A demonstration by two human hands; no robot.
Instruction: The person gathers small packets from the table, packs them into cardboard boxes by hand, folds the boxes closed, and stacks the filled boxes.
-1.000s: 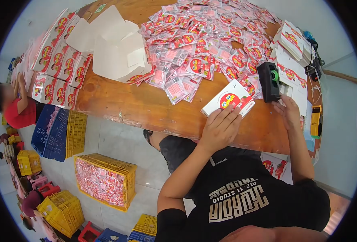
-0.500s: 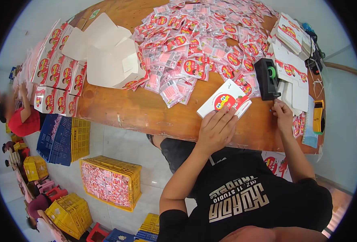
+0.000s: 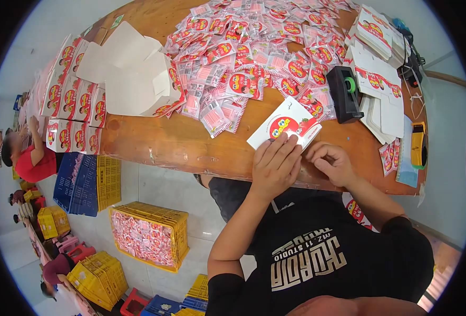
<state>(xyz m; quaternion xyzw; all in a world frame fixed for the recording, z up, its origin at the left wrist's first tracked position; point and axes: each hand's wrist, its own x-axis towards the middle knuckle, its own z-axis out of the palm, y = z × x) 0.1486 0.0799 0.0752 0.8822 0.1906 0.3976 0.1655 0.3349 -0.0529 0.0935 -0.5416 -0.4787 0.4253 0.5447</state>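
Note:
A closed white box [image 3: 292, 109] with a red printed label lies tilted on the wooden table. My left hand [image 3: 277, 167] holds it, fingers together over its top at the near edge. Beside the box's right corner is my right hand [image 3: 332, 162], its fingers curled and pinched; anything between the fingertips is too small to make out. A black tape dispenser [image 3: 342, 95] with a green roll stands further back on the right. Behind the box spreads a heap of pink and red wrapped packets [image 3: 243, 52].
An open white carton [image 3: 138, 79] and stacked printed boxes [image 3: 69, 100] are at the left. Flat cartons [image 3: 380, 84] and a yellow tape tool [image 3: 418, 145] lie right. Yellow crates [image 3: 151, 234] stand below the table; a person in red [image 3: 31, 158] is far left.
My right hand has left the tape dispenser and moved left to the box's edge. My left hand stays on the box. The whole view has shifted slightly.

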